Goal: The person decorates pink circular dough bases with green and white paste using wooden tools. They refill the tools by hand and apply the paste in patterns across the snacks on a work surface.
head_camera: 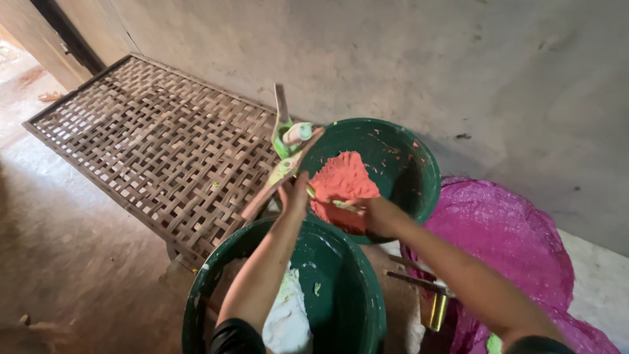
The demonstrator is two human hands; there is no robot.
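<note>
The person tips a green bowl (393,147) of orange powder (341,180) over a bigger green tub (341,295) on the floor. The right hand (377,216) holds the bowl's rim, fingers curled tight. The left hand (295,193) grips a paint-smeared stick (282,170). I think this is the mixing step; next comes a careful pour, then stirring.

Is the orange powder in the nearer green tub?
No, the orange powder sits in the farther tilted green bowl; the nearer green tub holds white material.
</note>
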